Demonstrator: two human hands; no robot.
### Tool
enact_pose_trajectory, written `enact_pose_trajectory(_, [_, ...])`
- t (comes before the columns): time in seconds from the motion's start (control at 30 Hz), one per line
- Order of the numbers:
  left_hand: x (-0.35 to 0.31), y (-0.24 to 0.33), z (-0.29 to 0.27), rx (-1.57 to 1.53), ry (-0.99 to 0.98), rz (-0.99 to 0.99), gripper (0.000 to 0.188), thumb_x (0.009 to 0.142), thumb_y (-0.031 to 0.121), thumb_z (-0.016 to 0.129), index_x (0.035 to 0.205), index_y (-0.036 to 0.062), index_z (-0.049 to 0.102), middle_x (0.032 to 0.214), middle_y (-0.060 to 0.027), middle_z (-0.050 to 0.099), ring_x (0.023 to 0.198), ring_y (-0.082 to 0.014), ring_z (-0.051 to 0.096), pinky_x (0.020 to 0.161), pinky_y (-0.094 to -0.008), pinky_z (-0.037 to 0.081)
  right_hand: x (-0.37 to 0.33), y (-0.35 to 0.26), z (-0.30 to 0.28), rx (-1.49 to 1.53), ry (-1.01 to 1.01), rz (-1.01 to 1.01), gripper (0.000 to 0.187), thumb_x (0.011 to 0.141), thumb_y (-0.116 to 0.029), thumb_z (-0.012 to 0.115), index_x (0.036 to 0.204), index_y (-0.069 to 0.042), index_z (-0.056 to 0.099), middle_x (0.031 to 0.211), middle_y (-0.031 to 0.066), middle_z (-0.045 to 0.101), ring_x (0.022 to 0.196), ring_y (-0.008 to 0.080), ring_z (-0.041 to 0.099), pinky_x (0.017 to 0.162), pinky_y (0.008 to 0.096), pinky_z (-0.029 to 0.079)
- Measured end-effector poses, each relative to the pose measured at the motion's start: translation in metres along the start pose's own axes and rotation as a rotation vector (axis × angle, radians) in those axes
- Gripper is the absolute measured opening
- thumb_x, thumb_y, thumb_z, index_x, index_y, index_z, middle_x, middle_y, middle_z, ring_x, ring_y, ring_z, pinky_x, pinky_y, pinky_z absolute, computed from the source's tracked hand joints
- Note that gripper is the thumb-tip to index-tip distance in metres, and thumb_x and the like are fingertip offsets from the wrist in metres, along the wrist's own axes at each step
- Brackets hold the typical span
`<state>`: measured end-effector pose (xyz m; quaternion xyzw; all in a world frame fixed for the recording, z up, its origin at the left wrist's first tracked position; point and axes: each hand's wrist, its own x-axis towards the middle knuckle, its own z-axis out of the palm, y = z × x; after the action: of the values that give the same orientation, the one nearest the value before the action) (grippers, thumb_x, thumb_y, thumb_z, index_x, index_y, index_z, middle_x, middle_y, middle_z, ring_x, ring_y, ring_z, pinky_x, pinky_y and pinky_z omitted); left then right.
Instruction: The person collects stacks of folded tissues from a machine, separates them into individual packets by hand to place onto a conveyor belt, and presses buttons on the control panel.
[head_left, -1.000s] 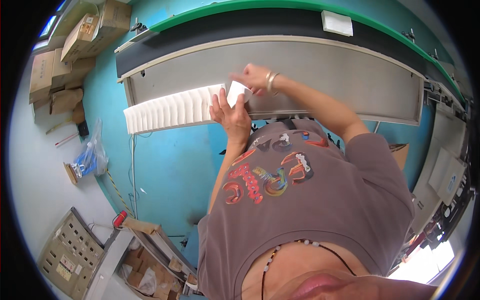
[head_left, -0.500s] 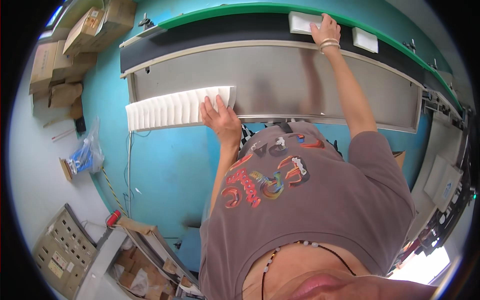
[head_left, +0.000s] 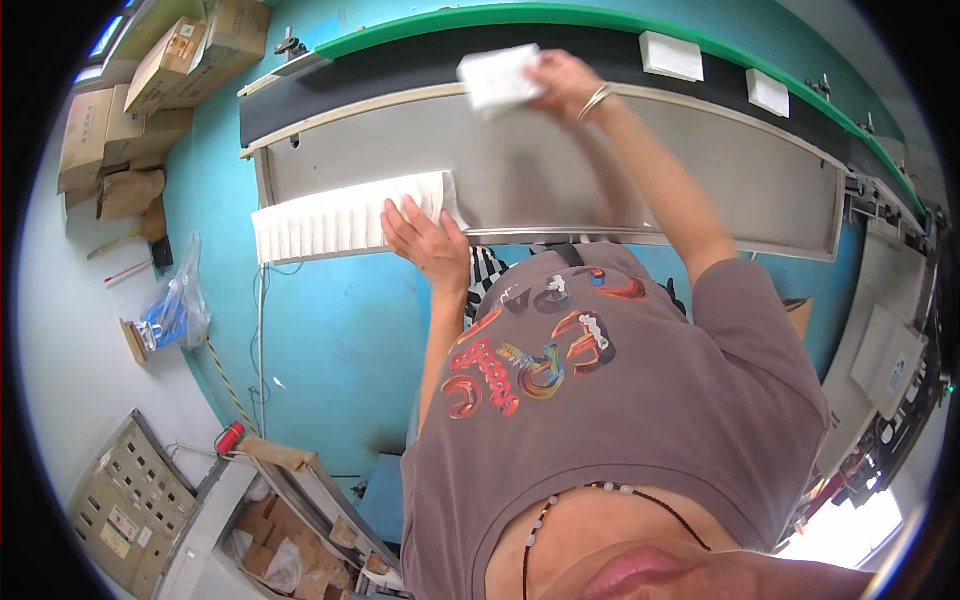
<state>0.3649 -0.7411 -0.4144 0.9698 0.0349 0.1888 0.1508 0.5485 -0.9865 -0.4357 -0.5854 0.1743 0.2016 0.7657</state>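
Observation:
My right hand (head_left: 568, 84) pinches a stack of folded white paper (head_left: 500, 80) by its right side and holds it in the air, over the near edge of the black conveyor belt (head_left: 400, 75). A row of similar white stacks (head_left: 330, 222), packed tightly side by side, lies along the left front part of the shiny metal tray (head_left: 570, 170). My left hand (head_left: 428, 240) rests against the right end of this row, its fingers stretched out and slightly spread. Two more white stacks, a nearer one (head_left: 672, 57) and one farther right (head_left: 768, 92), lie on the belt.
A green rail (head_left: 450, 17) runs along the belt's far side. Cardboard boxes (head_left: 150, 75) are piled at the upper left. A plastic bag with blue contents (head_left: 175, 315) hangs on the left. Pale machinery (head_left: 880, 350) stands on the right.
My right hand has lifted a white stack off the belt and carried it left. A belt stack has shifted left, and another shows at right. My left hand has slid slightly left.

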Motion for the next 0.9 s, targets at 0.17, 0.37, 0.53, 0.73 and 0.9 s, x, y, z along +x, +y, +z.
enact_pose_trajectory(0.17, [0.0,-0.014,0.005,-0.023,-0.02,0.057,0.042,0.08,0.008,0.059,0.121,0.0002,0.053,0.136,-0.025,0.034,0.127,-0.0443,0.03,0.1,-0.0524,0.03,0.03,-0.033,-0.072,-1.051,0.699,-0.213,0.055,0.083,-0.036,0.06,0.121,0.002,0.046,0.113,0.0237,0.059,0.1,0.0379,0.059,0.092,0.0424,0.045])
enact_pose_trajectory(0.37, [-0.005,0.0,0.003,-0.046,-0.026,0.143,0.033,0.077,0.004,0.061,0.109,0.0109,0.063,0.136,-0.0204,0.037,0.127,-0.0405,0.03,0.101,-0.0509,0.026,-0.037,0.021,0.041,-0.905,0.106,-0.013,0.058,0.082,-0.056,0.055,0.102,-0.002,0.057,0.081,0.0194,0.065,0.076,0.031,0.064,0.068,0.0411,0.051])
enact_pose_trajectory(0.53, [-0.002,0.007,-0.001,-0.05,-0.07,0.216,0.021,0.075,0.006,0.063,0.095,0.0118,0.065,0.136,-0.0181,0.037,0.128,-0.0418,0.029,0.102,-0.0514,0.026,-0.051,0.055,0.095,-0.646,-0.352,0.283,0.059,0.077,-0.045,0.067,0.11,0.001,0.051,0.093,0.0146,0.061,0.078,0.0218,0.064,0.059,0.0352,0.056])
enact_pose_trajectory(0.73, [0.007,-0.028,-0.002,-0.041,0.076,-0.04,0.043,0.076,0.012,0.065,0.115,-0.0021,0.053,0.134,-0.0265,0.033,0.124,-0.0436,0.031,0.102,-0.0533,0.028,0.014,0.006,0.028,-0.049,-0.095,0.049,0.059,0.082,-0.024,0.071,0.127,-0.002,0.039,0.116,0.0105,0.054,0.104,0.022,0.058,0.082,0.0368,0.055])
enact_pose_trajectory(0.9, [0.005,-0.037,0.002,-0.012,-0.011,0.02,0.045,0.077,0.009,0.063,0.12,0.002,0.054,0.135,-0.0243,0.034,0.126,-0.0434,0.029,0.102,-0.053,0.028,0.041,-0.034,-0.034,-1.114,0.625,-0.132,0.05,0.083,-0.031,0.062,0.118,0.003,0.048,0.112,0.0196,0.059,0.098,0.0318,0.061,0.083,0.0411,0.05])
